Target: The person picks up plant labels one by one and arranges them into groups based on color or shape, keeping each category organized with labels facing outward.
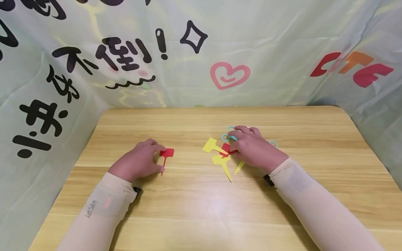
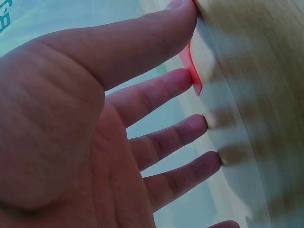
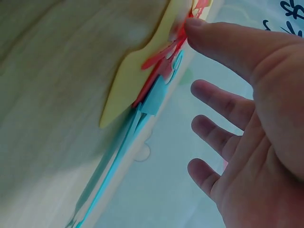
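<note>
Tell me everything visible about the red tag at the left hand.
The red tag looks like thin plastic: a broad, roughly rectangular head on a narrow stem. It is on the wood-look table, head at the far end, stem pointing back toward the camera. The left hand has a fingertip on the head and the thumb by the stem's lower end.

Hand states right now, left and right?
Left hand: open, touching a red tag.
Right hand: open, over a pile of yellow, red and blue pieces; no grip visible.
</note>
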Motion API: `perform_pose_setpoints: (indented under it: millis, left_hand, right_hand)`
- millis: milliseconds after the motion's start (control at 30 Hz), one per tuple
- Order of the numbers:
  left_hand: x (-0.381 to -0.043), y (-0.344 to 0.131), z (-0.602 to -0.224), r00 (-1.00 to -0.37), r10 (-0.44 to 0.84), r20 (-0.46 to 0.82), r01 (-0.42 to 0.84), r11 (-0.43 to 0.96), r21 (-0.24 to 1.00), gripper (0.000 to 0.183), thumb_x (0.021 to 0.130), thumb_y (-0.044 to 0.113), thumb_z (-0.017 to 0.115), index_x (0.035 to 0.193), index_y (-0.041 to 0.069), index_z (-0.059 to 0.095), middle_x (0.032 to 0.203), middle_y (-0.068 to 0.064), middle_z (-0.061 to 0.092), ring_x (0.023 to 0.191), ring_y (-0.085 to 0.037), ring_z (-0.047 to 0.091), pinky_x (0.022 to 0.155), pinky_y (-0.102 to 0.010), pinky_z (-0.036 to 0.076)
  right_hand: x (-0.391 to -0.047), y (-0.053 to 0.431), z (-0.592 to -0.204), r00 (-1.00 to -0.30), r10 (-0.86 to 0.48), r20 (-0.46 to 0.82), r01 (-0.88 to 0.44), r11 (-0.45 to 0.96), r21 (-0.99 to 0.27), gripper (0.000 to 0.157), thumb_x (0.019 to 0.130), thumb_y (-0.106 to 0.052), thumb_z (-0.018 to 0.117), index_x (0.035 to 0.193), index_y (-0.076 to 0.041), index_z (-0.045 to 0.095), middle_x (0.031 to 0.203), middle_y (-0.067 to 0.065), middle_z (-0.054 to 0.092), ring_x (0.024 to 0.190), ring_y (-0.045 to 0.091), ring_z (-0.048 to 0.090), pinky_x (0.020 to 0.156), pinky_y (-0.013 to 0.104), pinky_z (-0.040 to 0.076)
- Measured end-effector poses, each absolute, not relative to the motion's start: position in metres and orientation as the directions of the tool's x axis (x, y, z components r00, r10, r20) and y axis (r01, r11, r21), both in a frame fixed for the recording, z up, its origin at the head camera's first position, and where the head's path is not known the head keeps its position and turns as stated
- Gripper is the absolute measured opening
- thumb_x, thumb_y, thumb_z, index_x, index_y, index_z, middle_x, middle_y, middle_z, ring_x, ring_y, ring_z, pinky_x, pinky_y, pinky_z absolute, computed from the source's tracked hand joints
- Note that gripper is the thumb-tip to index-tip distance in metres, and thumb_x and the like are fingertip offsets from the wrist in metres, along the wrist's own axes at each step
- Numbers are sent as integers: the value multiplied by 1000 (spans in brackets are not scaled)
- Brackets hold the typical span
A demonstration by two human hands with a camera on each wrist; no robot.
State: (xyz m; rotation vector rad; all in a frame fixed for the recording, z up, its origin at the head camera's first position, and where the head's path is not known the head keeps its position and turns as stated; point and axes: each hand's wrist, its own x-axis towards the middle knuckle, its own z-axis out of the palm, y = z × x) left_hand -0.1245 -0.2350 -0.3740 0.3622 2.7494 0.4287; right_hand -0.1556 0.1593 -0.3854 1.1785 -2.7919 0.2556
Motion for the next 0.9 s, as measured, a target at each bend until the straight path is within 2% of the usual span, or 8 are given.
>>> perform_pose_setpoints:
  millis: [333, 633, 900]
  left_hand:
    - [-125, -235, -376, -914, 297, -278, 197, 921, 336, 66, 89, 29, 95, 149, 13, 71, 140, -12, 61, 126, -38, 57, 105, -57, 53]
    - [-124, -235, -375, -914, 293, -281, 193, 923, 334, 65, 89, 28, 95, 147, 12, 71, 140, -13, 61, 127, -40, 57, 105, -58, 53]
    - [-124, -234, -373, -912, 301, -279, 204, 923, 327, 65, 89, 28, 95, 148, 12, 71, 140, -13, 61, 125, -39, 58, 104, -57, 54]
  right_hand:
    - [-158, 156, -389, -683, -708, 178, -729, 675, -111, 24, 88, -9, 95, 76, -22, 80, 134, 12, 74, 141, 45, 56, 102, 68, 46]
    - [-160, 157, -392, -667, -719, 195, -742, 665, -87, 19, 88, -11, 95, 81, -21, 80, 131, 9, 75, 137, 40, 58, 99, 66, 45]
    - [-161, 159, -386, -695, -698, 176, -719, 679, -146, 18, 90, -12, 94, 86, -23, 81, 130, 6, 73, 136, 37, 57, 96, 64, 43]
